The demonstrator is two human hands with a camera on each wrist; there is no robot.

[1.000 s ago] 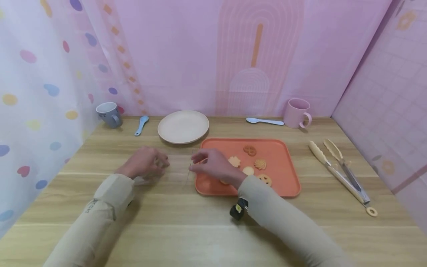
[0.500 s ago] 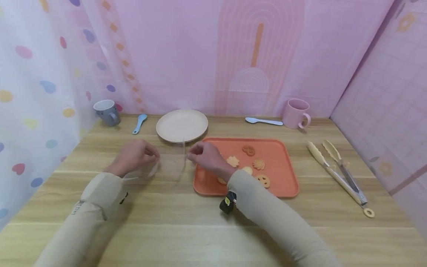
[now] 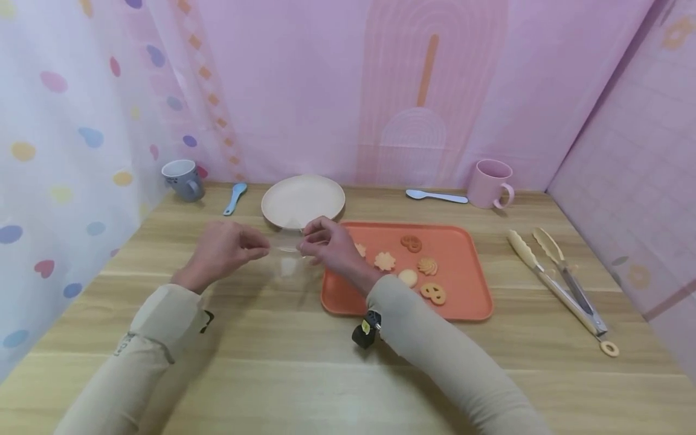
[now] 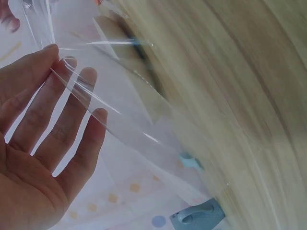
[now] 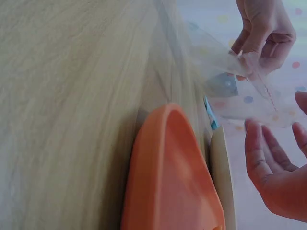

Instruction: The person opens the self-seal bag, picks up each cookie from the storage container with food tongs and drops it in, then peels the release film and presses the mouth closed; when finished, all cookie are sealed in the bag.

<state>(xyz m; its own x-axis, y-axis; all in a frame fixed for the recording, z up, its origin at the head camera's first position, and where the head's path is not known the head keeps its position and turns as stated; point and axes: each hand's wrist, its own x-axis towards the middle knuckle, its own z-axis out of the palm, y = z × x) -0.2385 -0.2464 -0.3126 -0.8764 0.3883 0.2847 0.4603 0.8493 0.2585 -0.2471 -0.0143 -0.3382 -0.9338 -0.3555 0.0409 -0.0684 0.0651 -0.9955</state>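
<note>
A clear plastic bag [image 3: 288,266] hangs between the two hands, left of the orange tray [image 3: 467,311]. My left hand [image 3: 220,251] pinches one side of its top edge; in the left wrist view the thumb and index finger of that hand [image 4: 53,129] grip the clear film [image 4: 139,139] while the other fingers lie behind it. My right hand [image 3: 331,244], above the tray's left edge, holds the other side of the bag's top. In the right wrist view this hand [image 5: 278,167] is partly cut off beside the film [image 5: 211,62].
Several cookies [image 3: 433,293] lie on the tray. Behind are a beige plate [image 3: 303,202], a grey mug [image 3: 185,181], a blue spoon [image 3: 235,199], a light blue spoon [image 3: 437,196] and a pink mug [image 3: 488,184]. Tongs [image 3: 560,290] lie at the right.
Both hands have drawn closer together at the bag's top, and the bag's upper edge now spans between them. The left hand first moved left, then back slightly right.
</note>
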